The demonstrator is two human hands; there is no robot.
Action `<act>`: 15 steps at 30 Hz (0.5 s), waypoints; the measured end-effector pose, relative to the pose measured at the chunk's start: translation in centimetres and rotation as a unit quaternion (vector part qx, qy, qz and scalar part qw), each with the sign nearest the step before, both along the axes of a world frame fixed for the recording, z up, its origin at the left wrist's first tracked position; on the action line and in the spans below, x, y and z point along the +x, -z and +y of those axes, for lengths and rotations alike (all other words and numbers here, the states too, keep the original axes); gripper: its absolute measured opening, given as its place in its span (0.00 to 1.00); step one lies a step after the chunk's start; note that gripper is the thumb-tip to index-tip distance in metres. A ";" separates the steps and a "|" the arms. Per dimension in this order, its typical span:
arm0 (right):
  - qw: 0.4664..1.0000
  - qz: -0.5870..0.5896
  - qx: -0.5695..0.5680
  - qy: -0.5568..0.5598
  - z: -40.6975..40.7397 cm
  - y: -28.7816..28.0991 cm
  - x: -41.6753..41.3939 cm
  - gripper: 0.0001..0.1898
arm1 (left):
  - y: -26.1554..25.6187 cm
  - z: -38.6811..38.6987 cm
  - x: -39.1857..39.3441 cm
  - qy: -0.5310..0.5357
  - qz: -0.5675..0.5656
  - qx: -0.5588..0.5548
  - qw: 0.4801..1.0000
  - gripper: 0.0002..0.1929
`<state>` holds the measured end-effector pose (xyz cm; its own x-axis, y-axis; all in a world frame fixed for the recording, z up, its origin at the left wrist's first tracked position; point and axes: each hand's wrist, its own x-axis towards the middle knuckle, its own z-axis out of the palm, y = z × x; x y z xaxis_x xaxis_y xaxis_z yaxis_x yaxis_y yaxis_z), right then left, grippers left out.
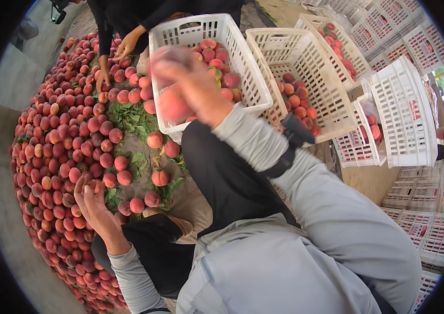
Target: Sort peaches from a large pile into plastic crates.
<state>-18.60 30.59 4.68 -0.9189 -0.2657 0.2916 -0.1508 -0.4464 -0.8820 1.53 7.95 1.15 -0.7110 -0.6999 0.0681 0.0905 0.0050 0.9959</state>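
My right hand [198,88], blurred, is over the near end of a white plastic crate [251,84]. Reddish peaches [173,104] blur along with it at the fingers, and it appears to grip them. Inside that crate lie more peaches [231,80] and a few leaves. Lower left, my left hand [98,208] reaches over the edge of a large peach pile [61,157], its fingers apart and close to the fruit. Whether its fingertips touch a peach is hard to see. Several loose peaches [160,178] rest on the ground sheet between my legs and the pile.
A co-worker's hands [127,43] are at the pile's far side, beside the crate. To the right stand a beige crate [316,90] partly filled with peaches and another peach crate [332,43]. A white crate [406,117] and stacked crates [414,184] are farther right. Green leaves [133,121] litter the sheet.
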 end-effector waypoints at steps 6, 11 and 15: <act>0.866 0.003 0.458 0.200 9.0 12.9 -9.0 0.36 | 0.6 -1.0 1.2 -0.007 -0.025 -0.045 0.999 0.17; 0.692 0.045 0.706 0.143 12.7 17.5 -13.4 0.34 | 0.5 -3.7 0.3 -0.084 -0.010 -0.078 0.993 0.22; 0.798 0.222 0.558 0.051 4.9 10.6 -13.5 0.27 | -3.1 -8.4 0.9 -0.118 0.081 -0.017 0.989 0.16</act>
<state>-32.08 35.49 -5.87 -0.8240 -0.5186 0.2283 -0.5447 0.6139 -0.5713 2.39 -0.48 4.26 -0.5052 -0.8408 0.1944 0.2419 0.0783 0.9671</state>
